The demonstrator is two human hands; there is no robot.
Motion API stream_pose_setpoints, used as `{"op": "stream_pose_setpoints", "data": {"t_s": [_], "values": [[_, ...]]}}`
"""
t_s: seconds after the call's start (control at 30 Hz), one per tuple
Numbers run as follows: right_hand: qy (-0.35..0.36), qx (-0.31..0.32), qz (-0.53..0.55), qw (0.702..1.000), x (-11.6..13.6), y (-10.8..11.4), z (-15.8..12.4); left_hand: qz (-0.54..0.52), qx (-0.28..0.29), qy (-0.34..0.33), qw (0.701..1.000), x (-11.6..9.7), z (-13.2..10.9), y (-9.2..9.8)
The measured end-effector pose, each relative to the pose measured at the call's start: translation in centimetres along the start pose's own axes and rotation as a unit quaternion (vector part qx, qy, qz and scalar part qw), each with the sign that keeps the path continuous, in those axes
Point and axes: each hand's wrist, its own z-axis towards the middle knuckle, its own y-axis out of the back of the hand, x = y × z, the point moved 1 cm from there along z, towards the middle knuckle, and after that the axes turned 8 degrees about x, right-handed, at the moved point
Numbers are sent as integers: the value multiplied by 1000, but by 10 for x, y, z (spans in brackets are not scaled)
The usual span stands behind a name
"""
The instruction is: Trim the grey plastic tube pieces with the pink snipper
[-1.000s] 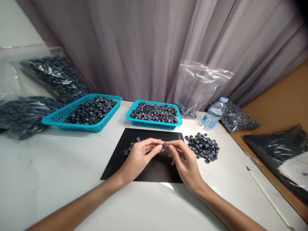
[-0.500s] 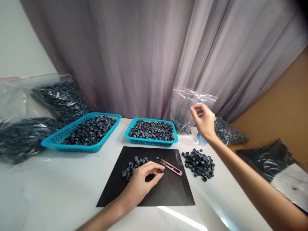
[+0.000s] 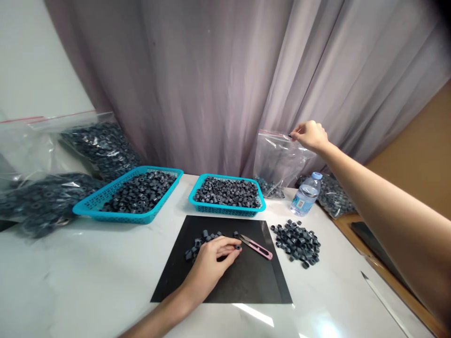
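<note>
My left hand rests over the black mat, thumb and fingers closed on a small dark grey rubber-like ring. Behind its fingers lies a heap of similar pieces. Pink-handled thread snips lie on the mat just right of the fingertips, beside a single loose piece. My right hand is raised at the mouth of a clear zip bag, pinching a small dark piece whose shape I cannot make out. The bag holds some dark bits at its bottom.
Two blue baskets full of dark rings stand behind the mat. Filled clear bags lean at the left. A water bottle and a pile of dark pieces are on the right. A grey curtain hangs behind.
My right hand has moved up and rightward to the bag's top edge, uncovering the bottle. The left hand keeps its hold on the ring. The view has shifted slightly.
</note>
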Motion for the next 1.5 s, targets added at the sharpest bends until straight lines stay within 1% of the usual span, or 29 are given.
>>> {"op": "stream_pose_setpoints", "data": {"t_s": [0.1,0.3,0.43,0.53,0.6,0.7,0.77,0.8,0.83,0.87,0.9,0.93,0.97,1.0,1.03,1.07,1.13,1.17,1.23,1.4,1.47,1.5], "values": [[4,14,-13,1000,4,-3,-1,3,-13,-5,1000,1,1,0],[21,-6,-28,999,8,-5,-12,11,-19,-14,1000,1,1,-1],[30,16,-25,999,6,-11,-15,22,-16,-11,1000,3,1,-2],[24,27,-29,999,3,-14,-16,28,-14,-8,999,3,1,-2],[20,13,-35,999,2,-13,-17,29,-13,-7,999,2,1,-1],[25,-40,-42,998,5,-8,-28,25,-11,-5,1000,0,1,0],[39,-88,-44,994,11,-7,-50,17,-9,-2,1000,-2,1,-1],[50,-112,-39,992,15,-9,-67,12,-8,-1,1000,-3,0,-1],[68,-127,-31,989,21,-12,-88,5,-6,2,1000,-4,0,-1],[108,-138,-3,984,26,-17,-113,-3,-3,6,1000,-5,-1,-2],[152,-130,32,979,33,-24,-141,-11,0,10,1000,-6,-1,-3],[197,-82,63,975,38,-33,-171,-21,2,14,1000,-8,-2,-3],[221,-30,87,971,43,-43,-201,-31,5,17,999,-9,-3,-4],[236,30,103,966,47,-53,-231,-42,10,19,999,-11,-3,-5],[246,75,109,960,49,-62,-258,-54,15,19,998,-13,-4,-5],[247,112,105,957,50,-71,-281,-65,22,16,998,-14,-5,-6],[241,153,102,953,49,-83,-315,-84,32,9,996,-17,-6,-8],[238,161,100,953,47,-88,-324,-90,37,7,995,-18,-6,-9],[241,159,88,953,44,-93,-333,-99,39,4,994,-20,-7,-10],[295,112,-20,949,42,-98,-330,-106,28,-6,994,-22,-8,-12],[297,107,-27,948,42,-95,-331,-105,26,-5,994,-24,-9,-13],[283,114,-3,952,41,-92,-332,-103,23,-5,994,-25,-9,-14]]}}
